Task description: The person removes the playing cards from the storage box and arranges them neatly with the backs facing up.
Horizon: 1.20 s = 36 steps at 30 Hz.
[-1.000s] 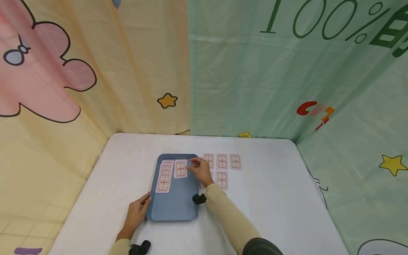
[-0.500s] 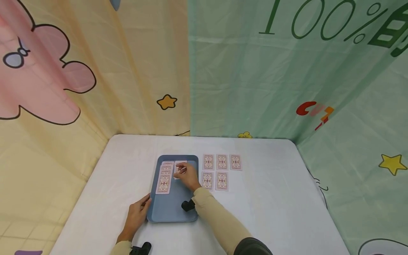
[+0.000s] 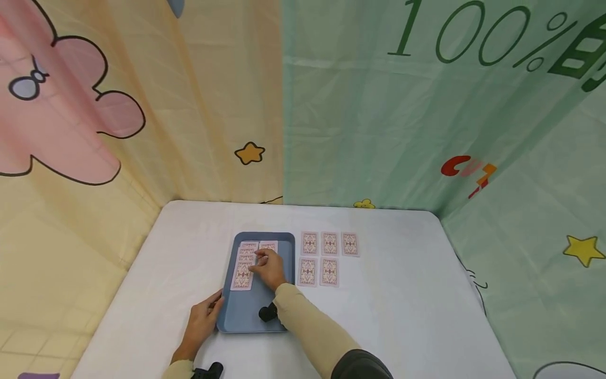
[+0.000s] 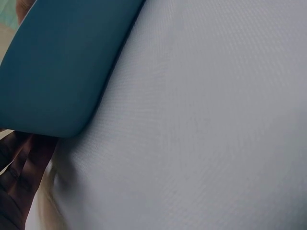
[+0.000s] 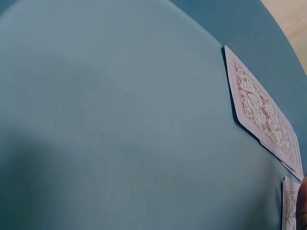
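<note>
A blue-grey tray (image 3: 258, 320) on the table holds several face-down playing cards. One column of overlapping cards (image 3: 242, 278) lies along its left side. My right hand (image 3: 271, 269) is low over the tray, thumb and forefinger apart, covering most of the cards in the second column (image 3: 269, 245). In the right wrist view, a fingertip (image 5: 302, 206) is right at the edge of a card (image 5: 289, 203). My left hand (image 3: 201, 321) rests against the tray's left side. Its fairly straight fingers (image 4: 29, 167) reach the tray's outer wall (image 4: 62, 91) in the left wrist view.
Right of the tray, several face-down cards lie in two rows, a back row (image 3: 330, 243) and a front row (image 3: 329, 272). The table (image 3: 402, 295) has a white cover. Patterned fabric walls (image 3: 350, 116) stand at its back and sides.
My right hand has moved left and slightly nearer, from the tray's right edge across the second column of cards. My left hand stays at the tray's side.
</note>
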### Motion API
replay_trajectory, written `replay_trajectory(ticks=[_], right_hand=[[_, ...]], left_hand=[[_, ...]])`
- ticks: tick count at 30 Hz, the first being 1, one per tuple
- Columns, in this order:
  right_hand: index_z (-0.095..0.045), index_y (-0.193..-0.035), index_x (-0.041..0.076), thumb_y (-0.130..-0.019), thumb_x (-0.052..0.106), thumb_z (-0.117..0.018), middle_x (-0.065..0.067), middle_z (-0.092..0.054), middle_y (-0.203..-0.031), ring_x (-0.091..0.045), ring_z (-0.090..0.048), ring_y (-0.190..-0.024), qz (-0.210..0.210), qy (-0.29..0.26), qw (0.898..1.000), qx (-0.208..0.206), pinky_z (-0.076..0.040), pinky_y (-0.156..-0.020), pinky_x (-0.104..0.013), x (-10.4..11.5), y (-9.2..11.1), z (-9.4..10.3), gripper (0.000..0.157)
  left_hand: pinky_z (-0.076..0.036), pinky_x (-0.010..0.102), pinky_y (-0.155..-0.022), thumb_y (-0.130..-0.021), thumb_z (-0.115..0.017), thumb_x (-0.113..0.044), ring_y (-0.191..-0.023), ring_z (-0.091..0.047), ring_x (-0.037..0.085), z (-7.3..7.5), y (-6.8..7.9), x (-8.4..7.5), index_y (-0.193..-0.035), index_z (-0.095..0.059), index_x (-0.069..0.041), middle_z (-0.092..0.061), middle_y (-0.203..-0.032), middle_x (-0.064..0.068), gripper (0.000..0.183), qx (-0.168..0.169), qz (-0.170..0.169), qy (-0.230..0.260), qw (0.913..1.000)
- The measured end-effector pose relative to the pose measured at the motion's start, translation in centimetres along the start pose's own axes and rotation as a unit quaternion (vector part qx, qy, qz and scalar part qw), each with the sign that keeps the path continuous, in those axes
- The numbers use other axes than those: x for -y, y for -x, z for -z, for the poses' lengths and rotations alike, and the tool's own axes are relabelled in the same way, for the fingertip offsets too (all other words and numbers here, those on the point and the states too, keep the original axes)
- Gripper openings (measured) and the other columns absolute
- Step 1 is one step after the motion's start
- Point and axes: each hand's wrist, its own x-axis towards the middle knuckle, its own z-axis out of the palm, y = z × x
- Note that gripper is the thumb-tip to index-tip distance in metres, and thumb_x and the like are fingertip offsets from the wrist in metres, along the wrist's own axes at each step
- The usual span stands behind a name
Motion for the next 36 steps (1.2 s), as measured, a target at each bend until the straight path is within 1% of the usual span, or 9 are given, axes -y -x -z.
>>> replay_trajectory(ticks=[3, 8, 11, 15, 19, 25, 31, 34, 36], right_hand=[[-0.066, -0.106, -0.005, -0.069, -0.004, -0.083, -0.014, -0.063, -0.092, -0.004, -0.045, -0.065, -0.001, 0.003, 1.000, 0.001, -0.044, -0.060, -0.020, 0.0, -0.1, -0.5, 0.040], [-0.068, -0.109, -0.001, -0.067, 0.001, -0.086, -0.007, -0.066, -0.095, -0.003, -0.045, -0.066, -0.028, 0.040, 0.999, 0.007, -0.043, -0.063, -0.019, -0.4, -0.3, -1.1, 0.045], [-0.068, -0.111, 0.000, -0.066, 0.002, -0.087, -0.006, -0.066, -0.098, -0.003, -0.046, -0.067, -0.030, 0.053, 0.998, 0.007, -0.044, -0.065, -0.020, -0.5, -0.2, -1.3, 0.048], [-0.066, -0.113, 0.000, -0.066, 0.001, -0.087, -0.006, -0.065, -0.101, -0.005, -0.047, -0.068, -0.032, 0.064, 0.997, 0.010, -0.044, -0.065, -0.022, -0.4, -0.1, -1.5, 0.052], [-0.064, -0.117, 0.000, -0.065, 0.001, -0.087, -0.005, -0.062, -0.104, -0.007, -0.047, -0.067, -0.045, 0.080, 0.996, 0.022, -0.044, -0.065, -0.022, -0.6, 0.1, -1.8, 0.058], [-0.061, -0.122, 0.002, -0.064, 0.007, -0.090, -0.002, -0.053, -0.101, -0.007, -0.046, -0.069, -0.024, 0.134, 0.990, 0.047, -0.044, -0.067, -0.022, -1.0, 0.2, -2.1, 0.065], [-0.061, -0.126, 0.002, -0.063, 0.006, -0.089, -0.001, -0.047, -0.096, -0.006, -0.043, -0.068, -0.023, 0.155, 0.986, 0.060, -0.041, -0.069, -0.022, -1.1, 0.3, -2.1, 0.069], [-0.061, -0.127, 0.002, -0.063, 0.006, -0.090, -0.003, -0.047, -0.100, -0.008, -0.045, -0.072, -0.019, 0.170, 0.984, 0.058, -0.043, -0.075, -0.024, -1.0, 0.4, -2.2, 0.070], [-0.062, -0.125, 0.002, -0.063, 0.007, -0.090, -0.005, -0.047, -0.104, -0.012, -0.049, -0.081, -0.014, 0.182, 0.982, 0.054, -0.045, -0.083, -0.026, -0.9, 0.4, -2.2, 0.069]], left_hand=[[-0.054, 0.041, -0.076, -0.098, -0.056, -0.011, -0.095, -0.067, 0.034, 0.0, -0.1, 0.0, -0.127, -0.057, 0.010, -0.066, -0.112, 0.027, 0.035, -0.003, -0.005, 0.002, 1.0000], [-0.055, 0.038, -0.074, -0.098, -0.056, -0.011, -0.093, -0.068, 0.032, -0.2, -0.2, 0.0, -0.127, -0.057, 0.010, -0.066, -0.110, 0.026, 0.036, 0.000, -0.002, 0.003, 1.0000], [-0.055, 0.036, -0.073, -0.098, -0.056, -0.012, -0.091, -0.068, 0.031, -0.1, -0.2, 0.0, -0.127, -0.057, 0.010, -0.066, -0.110, 0.026, 0.036, 0.005, 0.003, 0.003, 1.0000], [-0.054, 0.034, -0.071, -0.098, -0.056, -0.012, -0.089, -0.068, 0.028, -0.1, -0.2, 0.0, -0.127, -0.057, 0.010, -0.067, -0.108, 0.025, 0.036, 0.005, 0.001, 0.000, 1.0000], [-0.054, 0.033, -0.069, -0.098, -0.057, -0.012, -0.088, -0.068, 0.028, -0.1, -0.2, 0.1, -0.126, -0.058, 0.010, -0.068, -0.105, 0.024, 0.036, 0.004, -0.002, 0.001, 1.0000], [-0.054, 0.034, -0.070, -0.098, -0.057, -0.013, -0.087, -0.068, 0.028, -0.1, -0.2, 0.3, -0.126, -0.058, 0.009, -0.069, -0.104, 0.023, 0.036, 0.004, -0.004, 0.005, 1.0000], [-0.055, 0.034, -0.070, -0.098, -0.057, -0.013, -0.088, -0.068, 0.029, -0.2, -0.2, 0.4, -0.126, -0.058, 0.009, -0.069, -0.105, 0.023, 0.036, 0.004, -0.007, 0.007, 0.9999], [-0.055, 0.033, -0.070, -0.098, -0.057, -0.013, -0.087, -0.068, 0.028, -0.2, -0.3, 0.4, -0.126, -0.058, 0.008, -0.069, -0.104, 0.023, 0.036, 0.004, -0.007, 0.006, 0.9999], [-0.054, 0.033, -0.070, -0.098, -0.057, -0.013, -0.087, -0.068, 0.028, -0.2, -0.3, 0.4, -0.126, -0.058, 0.009, -0.069, -0.105, 0.023, 0.036, 0.004, -0.005, 0.004, 1.0000]])
